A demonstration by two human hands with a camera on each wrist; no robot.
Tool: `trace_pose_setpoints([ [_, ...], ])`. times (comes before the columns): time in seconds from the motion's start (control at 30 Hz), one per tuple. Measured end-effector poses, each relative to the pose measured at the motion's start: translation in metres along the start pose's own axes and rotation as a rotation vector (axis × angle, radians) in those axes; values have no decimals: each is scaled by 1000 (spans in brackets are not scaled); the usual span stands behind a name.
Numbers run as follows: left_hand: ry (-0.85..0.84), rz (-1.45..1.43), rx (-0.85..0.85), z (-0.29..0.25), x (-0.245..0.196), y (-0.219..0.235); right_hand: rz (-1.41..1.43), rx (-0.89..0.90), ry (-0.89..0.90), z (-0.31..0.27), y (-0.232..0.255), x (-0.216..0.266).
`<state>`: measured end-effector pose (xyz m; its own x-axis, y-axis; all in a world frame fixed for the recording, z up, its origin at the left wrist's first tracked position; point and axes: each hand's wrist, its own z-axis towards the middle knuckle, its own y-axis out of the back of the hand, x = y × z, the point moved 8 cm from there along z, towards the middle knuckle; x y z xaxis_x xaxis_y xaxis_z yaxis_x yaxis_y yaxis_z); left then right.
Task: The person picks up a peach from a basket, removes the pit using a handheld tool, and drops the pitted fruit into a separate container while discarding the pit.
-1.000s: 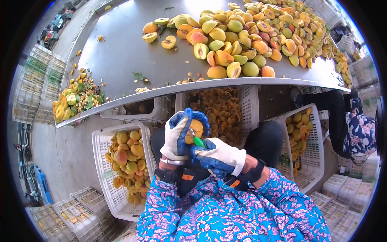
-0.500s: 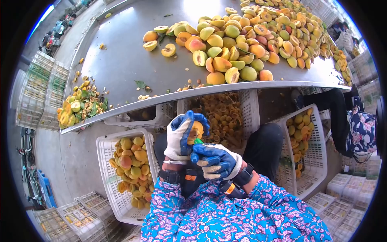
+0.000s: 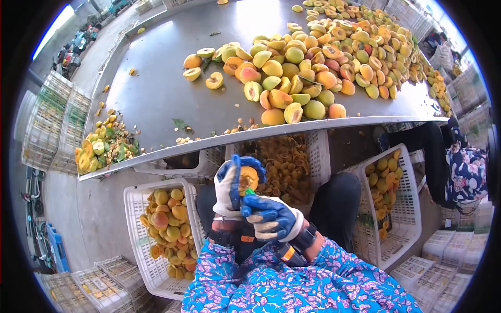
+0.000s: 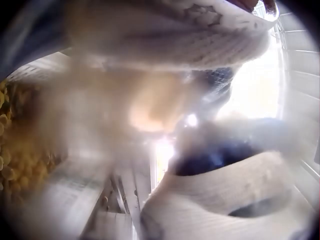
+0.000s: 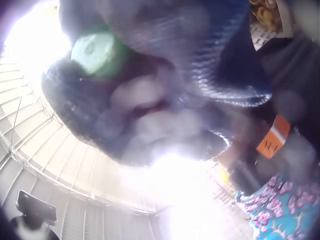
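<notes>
In the head view my gloved left hand (image 3: 226, 189) holds up an orange-yellow apricot (image 3: 249, 177), its thumb and fingers curled round the sides. A darker, brownish patch shows on the fruit's near face. My right hand (image 3: 275, 218), in a blue-coated white glove, grips a small tool with a green handle (image 3: 249, 192) just below the apricot. The tool's working end is hidden by the fruit and the glove. The right wrist view shows the round butt of the green handle (image 5: 93, 53) in the curled fingers. Blur covers most of the left wrist view.
A metal table (image 3: 156, 94) carries a heap of halved apricots (image 3: 313, 62), with pits and leaves near its edge. White crates of fruit stand left (image 3: 133, 224), right (image 3: 404, 224) and under the table's edge (image 3: 324, 156). Another person's legs (image 3: 422, 151) are at the right.
My right hand has rolled over, so its curled fingers now face the head camera and less of the green handle shows. Both hands stay close together with the apricot still in the left.
</notes>
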<state>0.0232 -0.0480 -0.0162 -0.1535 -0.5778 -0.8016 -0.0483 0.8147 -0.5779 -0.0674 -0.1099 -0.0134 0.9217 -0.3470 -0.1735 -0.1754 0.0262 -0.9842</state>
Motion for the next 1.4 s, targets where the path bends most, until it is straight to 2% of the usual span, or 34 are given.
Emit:
trace_pose_setpoints([
  [0.13, 90, -46, -62, 5, 11, 12, -143, -161, 65, 5, 7, 10],
  [0.17, 108, 52, -121, 8, 14, 18, -184, -210, 92, 4, 10, 11],
  [0.23, 148, 153, -122, 12, 17, 27, -314, -209, 134, -6, 5, 15],
  [0.3, 48, -115, -215, 22, 14, 36, -365, -220, 138, -26, -7, 17],
  [0.33, -57, -18, -170, 28, 6, 36, -432, -300, 213, -35, -7, 23],
  [0.37, -8, -92, -164, 29, 10, 35, -526, -415, 252, -44, -1, 30],
  [0.43, 80, -231, -158, 27, 10, 28, -815, -537, 313, -61, 0, 49],
  [0.47, 101, -281, -169, 22, 9, 26, -974, -740, 381, -67, 7, 63],
  [0.5, 84, -280, -180, 15, 2, 24, -1310, -894, 455, -72, 15, 78],
  [0.53, 64, -279, -192, 8, -6, 24, -1682, -1067, 448, -73, 25, 90],
  [0.57, 43, -275, -203, 1, -12, 27, -2057, -1230, 432, -71, 33, 99],
  [0.6, 1, -160, -189, -9, -26, 41, -2179, -1283, 128, -70, 66, 100],
  [0.63, -192, 107, -261, -21, -51, 58, -2284, -1324, -180, -74, 97, 103],
  [0.67, -262, 217, -300, -36, -73, 79, -2294, -1353, -90, -79, 111, 104],
  [0.73, -391, 444, -403, -69, -118, 121, -2161, -1397, -121, -77, 105, 107],
  [0.77, -128, 781, -726, -87, -150, 149, -2121, -1401, -106, -73, 109, 111],
  [0.8, -91, 1347, -832, -92, -170, 187, -2103, -1391, -89, -70, 109, 112],
  [0.9, -247, 1169, -876, -52, -190, 129, -2078, -1337, -91, -68, 98, 113],
  [0.97, -443, 1117, -599, 11, -185, 87, -2083, -1268, -136, -67, 102, 110],
  [1.0, -456, 1241, -519, 45, -181, 59, -2049, -1302, -166, -69, 106, 109],
  [1.03, -466, 1365, -437, 78, -177, 33, -2041, -1277, -120, -69, 102, 108],
  [1.1, -419, 1499, -364, 152, -159, 32, -2028, -1284, -115, -72, 109, 107],
  [1.17, -154, 1619, -492, 209, -141, 38, -1967, -1292, -129, -75, 116, 107],
  [1.2, -226, 1724, -474, 234, -132, 43, -1935, -1297, -137, -76, 117, 109],
  [1.23, -298, 1827, -453, 248, -126, 38, -1930, -1295, -135, -74, 113, 113],
  [1.33, -196, 1820, -343, 264, -105, 31, -1908, -1295, -135, -70, 105, 115],
  [1.4, -203, 1861, -319, 259, -104, 22, -1913, -1294, -126, -69, 103, 116],
])
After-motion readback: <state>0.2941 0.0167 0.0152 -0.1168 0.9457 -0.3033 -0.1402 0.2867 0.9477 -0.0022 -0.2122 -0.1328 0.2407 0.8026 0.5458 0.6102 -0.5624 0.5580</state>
